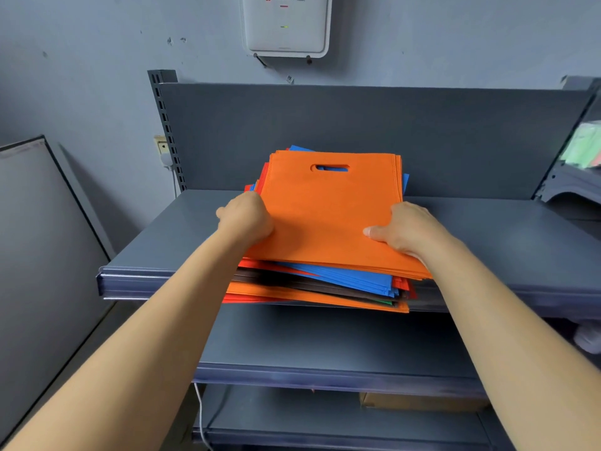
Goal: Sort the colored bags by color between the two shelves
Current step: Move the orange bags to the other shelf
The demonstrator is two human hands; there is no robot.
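A stack of flat colored bags lies on the top shelf [162, 249], overhanging its front edge. On top is a bundle of orange bags [325, 209] with a cut-out handle. Blue bags [351, 276], red, dark brown and more orange ones [292, 292] lie below it. My left hand [245, 218] grips the left edge of the orange bundle. On the right side my right hand [405, 227] holds the same bundle, thumb on top and fingers underneath. The bundle's near edge is raised off the pile.
A lower shelf [325, 369] sits below, and a cardboard box [419, 402] on the one under it. A white wall device [286, 24] hangs above. A grey panel [42, 242] leans at the left. Green and pink bags [585, 144] show at the far right.
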